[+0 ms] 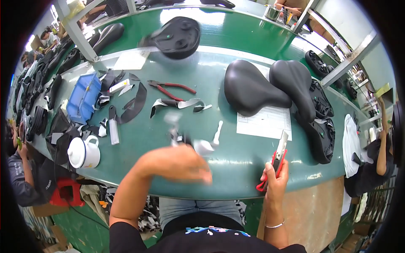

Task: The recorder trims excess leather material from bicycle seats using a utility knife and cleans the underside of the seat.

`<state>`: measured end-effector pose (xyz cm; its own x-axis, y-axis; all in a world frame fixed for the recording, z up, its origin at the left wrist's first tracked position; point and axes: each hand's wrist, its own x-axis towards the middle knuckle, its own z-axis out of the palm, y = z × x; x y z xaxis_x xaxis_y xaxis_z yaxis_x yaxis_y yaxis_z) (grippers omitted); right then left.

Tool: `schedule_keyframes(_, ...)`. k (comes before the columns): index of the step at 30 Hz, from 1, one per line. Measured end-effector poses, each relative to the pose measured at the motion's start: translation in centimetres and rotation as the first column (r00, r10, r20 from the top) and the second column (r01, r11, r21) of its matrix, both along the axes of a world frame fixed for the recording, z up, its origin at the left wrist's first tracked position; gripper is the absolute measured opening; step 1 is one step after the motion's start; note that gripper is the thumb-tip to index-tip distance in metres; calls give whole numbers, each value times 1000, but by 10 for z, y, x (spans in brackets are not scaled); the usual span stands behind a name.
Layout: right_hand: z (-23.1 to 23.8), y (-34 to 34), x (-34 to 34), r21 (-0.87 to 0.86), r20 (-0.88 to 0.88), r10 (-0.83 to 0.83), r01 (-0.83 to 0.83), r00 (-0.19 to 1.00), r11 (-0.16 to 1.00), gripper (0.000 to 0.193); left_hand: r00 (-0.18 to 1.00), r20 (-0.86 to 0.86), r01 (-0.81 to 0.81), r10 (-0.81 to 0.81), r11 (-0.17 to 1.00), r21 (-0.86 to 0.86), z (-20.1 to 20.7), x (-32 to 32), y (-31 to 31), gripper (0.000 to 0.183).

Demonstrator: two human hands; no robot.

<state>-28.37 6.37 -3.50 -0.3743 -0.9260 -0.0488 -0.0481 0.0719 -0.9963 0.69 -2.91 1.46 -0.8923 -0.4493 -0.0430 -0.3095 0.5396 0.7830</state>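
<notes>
My right hand point(276, 177) is closed around a red-handled utility knife point(280, 147), its silver end pointing up and away from me. Smeared by motion, my left hand point(179, 162) hovers over the near part of the table, its fingers unclear. Just beyond it are blurred white and black scraps point(203, 146). A black bicycle saddle point(179, 38), underside showing and blurred, is at the table's far side, apart from both hands. Two more black saddles point(251, 86) rest smooth side up on a printed paper sheet point(265, 123) to the right.
Red-handled cutting pliers point(173, 86) and dark trimmings point(136, 103) lie at centre left. A blue bin point(84, 97) and a white lidded enamel mug point(84, 152) stand further left. Upturned saddles point(321, 139) line the right. Metal posts point(78, 31) rise at the back. Other people work around.
</notes>
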Motion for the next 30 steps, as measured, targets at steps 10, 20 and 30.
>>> schedule_keyframes(10, -12, -2, 5, -36, 20, -44, 45, 999, 998, 32, 419, -110, -587, 901, 361, 725, -26, -104, -118, 59)
schedule_keyframes(20, -8, 1, 4, -28, 45, -51, 53, 998, 998, 32, 821, -426, -557, 381, 368, -744, 45, -37, 47, 29)
schedule_keyframes(30, 13, -4, 35, -60, 4, 186, -186, 983, 981, 39, 238, -558, -945, 795, 58, -321, -11, -3, 59, 26)
